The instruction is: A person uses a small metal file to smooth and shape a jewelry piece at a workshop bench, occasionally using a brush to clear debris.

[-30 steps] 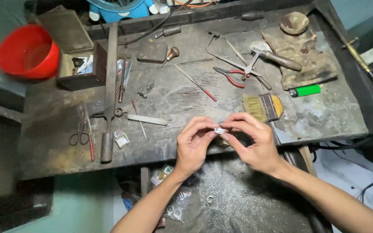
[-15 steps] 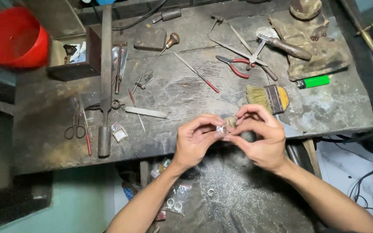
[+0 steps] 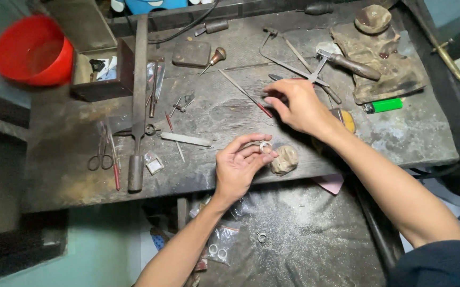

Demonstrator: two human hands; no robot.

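Half a second ago both hands met at the bench edge around a small silver ring (image 3: 264,146); now parted. Left hand (image 3: 239,167) alone pinching that ring between thumb and fingertips, just beside a pale worn peg (image 3: 284,159) at the tabletop (image 3: 70,175) edge. Right hand (image 3: 299,106) gone up and away, fingers loosely spread, empty, hovering by the red-handled pliers (image 3: 283,79): seemingly reaching for a tool. Ring thin, bright, round, partly hidden by fingertips

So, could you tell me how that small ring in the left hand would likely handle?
The ring, pinched at the left hand's fingertips, looks like metal: probably stiff and light. Being round and small, it would likely roll or slip away if dropped on the bench.
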